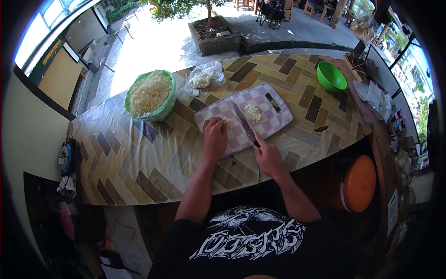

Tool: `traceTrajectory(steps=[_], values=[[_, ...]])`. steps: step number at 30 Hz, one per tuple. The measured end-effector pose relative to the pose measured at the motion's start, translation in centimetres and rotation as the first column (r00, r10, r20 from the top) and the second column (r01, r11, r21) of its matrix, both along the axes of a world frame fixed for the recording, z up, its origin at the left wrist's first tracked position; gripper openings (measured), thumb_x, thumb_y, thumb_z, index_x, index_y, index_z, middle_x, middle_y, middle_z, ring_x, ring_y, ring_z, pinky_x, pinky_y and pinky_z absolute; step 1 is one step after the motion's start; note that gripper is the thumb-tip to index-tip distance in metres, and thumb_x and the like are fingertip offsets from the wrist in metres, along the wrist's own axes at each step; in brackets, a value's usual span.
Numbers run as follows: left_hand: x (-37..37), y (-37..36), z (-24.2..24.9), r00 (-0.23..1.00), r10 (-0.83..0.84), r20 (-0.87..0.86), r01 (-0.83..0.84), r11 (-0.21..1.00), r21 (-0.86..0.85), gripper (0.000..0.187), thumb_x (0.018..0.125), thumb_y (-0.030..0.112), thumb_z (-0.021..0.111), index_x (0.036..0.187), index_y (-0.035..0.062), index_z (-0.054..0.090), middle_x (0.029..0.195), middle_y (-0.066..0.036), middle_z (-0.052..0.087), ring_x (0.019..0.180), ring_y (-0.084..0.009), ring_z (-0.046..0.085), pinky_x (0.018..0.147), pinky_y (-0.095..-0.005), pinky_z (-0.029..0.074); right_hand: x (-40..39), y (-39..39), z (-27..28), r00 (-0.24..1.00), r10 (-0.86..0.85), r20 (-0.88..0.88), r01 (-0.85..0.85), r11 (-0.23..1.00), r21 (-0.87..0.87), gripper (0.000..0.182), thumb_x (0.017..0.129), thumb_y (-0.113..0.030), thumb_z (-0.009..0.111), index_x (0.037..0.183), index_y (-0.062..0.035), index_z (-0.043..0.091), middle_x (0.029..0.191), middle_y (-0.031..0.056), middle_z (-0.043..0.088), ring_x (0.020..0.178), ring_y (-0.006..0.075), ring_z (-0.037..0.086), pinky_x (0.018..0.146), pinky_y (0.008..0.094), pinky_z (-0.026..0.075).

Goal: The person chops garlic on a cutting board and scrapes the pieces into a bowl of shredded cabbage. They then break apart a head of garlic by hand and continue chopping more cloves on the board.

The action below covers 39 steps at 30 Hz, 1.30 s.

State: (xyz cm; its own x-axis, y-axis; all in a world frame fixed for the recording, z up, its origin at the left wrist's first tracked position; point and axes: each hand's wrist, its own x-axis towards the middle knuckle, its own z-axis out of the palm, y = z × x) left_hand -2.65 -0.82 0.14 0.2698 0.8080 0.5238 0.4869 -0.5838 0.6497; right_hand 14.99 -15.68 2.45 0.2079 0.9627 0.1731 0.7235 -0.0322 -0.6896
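Observation:
A pink and white checkered cutting board point(274, 122) lies on the wood-patterned table point(139, 160). My right hand point(268, 156) is closed round the dark handle of a knife point(244, 122), whose blade rests across the board. On the board's left part, my left hand point(214, 137) has its fingers bent together over a small pale piece point(227, 121), mostly hidden by them. To the right of the blade sits a small pile of chopped pale food point(252, 113).
A green-rimmed bowl heaped with pale shreds point(150, 94) stands left. Behind the board lies a plastic bag with pale food point(202, 79). A green bowl point(331, 77) sits back right. An orange lid point(361, 183) is below the table's right edge.

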Motion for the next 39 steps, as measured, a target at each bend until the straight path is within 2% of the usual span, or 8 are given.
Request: traceTrajectory(steps=[11, 14, 20, 22, 26, 29, 35, 39], values=[[0.1, -0.5, -0.4, 1.000, -0.029, 0.012, 0.030, 0.997, -0.071, 0.017, 0.094, 0.010, 0.073, 0.106, -0.0008, 0.078, 0.100, -0.018, 0.073, 0.100, -0.0396, 0.069, 0.090, -0.0483, 0.056, -0.2, -0.3, -0.3, 0.998, -0.048, 0.043, 0.050, 0.997, -0.051, 0.058, 0.103, -0.014, 0.062, 0.158, -0.0075, 0.049, 0.087, 0.0310, 0.070, 0.084, 0.0529, 0.067, 0.076, 0.0605, 0.051], [0.2, -0.7, 0.4, 1.000, -0.014, 0.005, 0.014, 0.999, -0.049, 0.016, 0.095, 0.008, 0.070, 0.106, -0.0006, 0.078, 0.100, -0.020, 0.073, 0.100, -0.0406, 0.069, 0.089, -0.0489, 0.056, -0.8, 0.1, 1.7, 0.990, -0.004, 0.143, 0.035, 0.976, -0.215, 0.058, 0.103, -0.014, 0.060, 0.159, -0.0063, 0.048, 0.095, 0.0313, 0.071, 0.089, 0.0523, 0.068, 0.080, 0.0611, 0.052], [0.3, -0.9, 0.3, 1.000, 0.024, 0.003, -0.024, 0.999, -0.044, 0.016, 0.096, 0.008, 0.069, 0.105, 0.0003, 0.079, 0.101, -0.018, 0.072, 0.101, -0.0397, 0.069, 0.089, -0.0490, 0.056, -1.8, 1.0, 1.7, 0.993, 0.066, 0.094, -0.058, 0.995, -0.083, 0.060, 0.103, -0.014, 0.059, 0.159, -0.0018, 0.045, 0.105, 0.0306, 0.070, 0.096, 0.0489, 0.069, 0.083, 0.0577, 0.054], [0.5, -1.1, 0.7, 0.997, 0.065, -0.032, -0.063, 0.997, 0.042, 0.016, 0.095, 0.009, 0.070, 0.105, 0.0004, 0.079, 0.103, -0.017, 0.072, 0.103, -0.0387, 0.068, 0.090, -0.0486, 0.056, -2.8, 0.9, 2.7, 0.995, 0.045, 0.092, -0.037, 0.995, -0.088, 0.057, 0.104, -0.016, 0.059, 0.158, -0.0017, 0.047, 0.104, 0.0291, 0.071, 0.095, 0.0479, 0.069, 0.083, 0.0569, 0.055], [0.5, -1.0, 1.0, 0.995, 0.035, -0.094, -0.031, 0.999, 0.045, 0.015, 0.093, 0.009, 0.073, 0.103, -0.0007, 0.079, 0.103, -0.016, 0.073, 0.103, -0.0394, 0.067, 0.093, -0.0466, 0.054, -3.3, 1.0, 1.6, 0.986, 0.044, 0.162, -0.021, 0.990, -0.140, 0.056, 0.108, -0.024, 0.054, 0.158, 0.0011, 0.046, 0.104, 0.0264, 0.072, 0.091, 0.0467, 0.072, 0.081, 0.0561, 0.058], [0.4, -1.2, 1.5, 0.994, 0.017, -0.110, -0.012, 0.999, 0.042, 0.015, 0.093, 0.009, 0.074, 0.103, -0.0010, 0.079, 0.103, -0.016, 0.073, 0.103, -0.0395, 0.067, 0.093, -0.0472, 0.054, -3.1, 0.8, 0.9, 0.968, 0.040, 0.248, -0.005, 0.990, -0.142, 0.057, 0.110, -0.028, 0.054, 0.159, 0.0003, 0.045, 0.095, 0.0252, 0.074, 0.084, 0.0457, 0.073, 0.076, 0.0563, 0.059], [1.0, -1.1, 1.5, 0.990, 0.026, -0.142, -0.028, 1.000, -0.006, 0.015, 0.093, 0.007, 0.072, 0.104, 0.0000, 0.079, 0.103, -0.017, 0.073, 0.105, -0.0392, 0.067, 0.093, -0.0486, 0.055, -3.7, -0.3, 2.1, 0.900, 0.012, 0.436, 0.082, 0.977, -0.196, 0.033, 0.111, -0.029, 0.053, 0.123, 0.0006, 0.061, 0.071, 0.0190, 0.074, 0.070, 0.0422, 0.076, 0.062, 0.0512, 0.062], [1.2, -1.0, 1.4, 0.989, 0.017, -0.144, -0.018, 1.000, -0.008, 0.014, 0.093, 0.006, 0.071, 0.104, 0.0004, 0.080, 0.103, -0.016, 0.073, 0.105, -0.0387, 0.068, 0.091, -0.0486, 0.055, -4.3, -0.4, 2.2, 0.843, 0.071, 0.534, 0.050, 0.977, -0.209, 0.024, 0.110, -0.025, 0.053, 0.105, -0.0015, 0.059, 0.070, 0.0170, 0.074, 0.070, 0.0364, 0.078, 0.061, 0.0459, 0.063]])
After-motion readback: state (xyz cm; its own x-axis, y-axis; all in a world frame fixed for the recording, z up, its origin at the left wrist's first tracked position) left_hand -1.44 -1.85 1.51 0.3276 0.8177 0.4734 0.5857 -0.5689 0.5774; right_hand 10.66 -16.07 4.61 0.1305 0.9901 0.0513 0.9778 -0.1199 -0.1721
